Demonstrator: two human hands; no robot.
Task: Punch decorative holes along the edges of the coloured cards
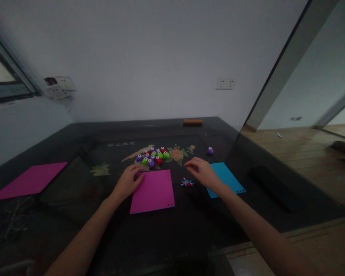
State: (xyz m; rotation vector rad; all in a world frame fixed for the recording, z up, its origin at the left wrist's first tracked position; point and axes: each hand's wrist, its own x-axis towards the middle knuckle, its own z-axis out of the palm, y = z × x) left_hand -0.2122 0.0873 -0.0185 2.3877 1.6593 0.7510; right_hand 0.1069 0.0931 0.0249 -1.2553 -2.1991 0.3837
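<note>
A magenta paper sheet lies flat on the dark table in front of me. My left hand rests on its upper left corner, fingers spread. My right hand hovers between the magenta sheet and a blue paper sheet, fingers loosely curled, holding nothing I can see. A small heap of punched paper bits lies just below the right hand. Beyond the sheets sits a cluster of several small punches in purple, green and red. One purple punch stands alone to the right.
A second magenta sheet lies at the table's far left. An orange bar sits at the back edge by the wall. A dark flat object lies at the right side. Cables trail at the near left. Wooden floor lies to the right.
</note>
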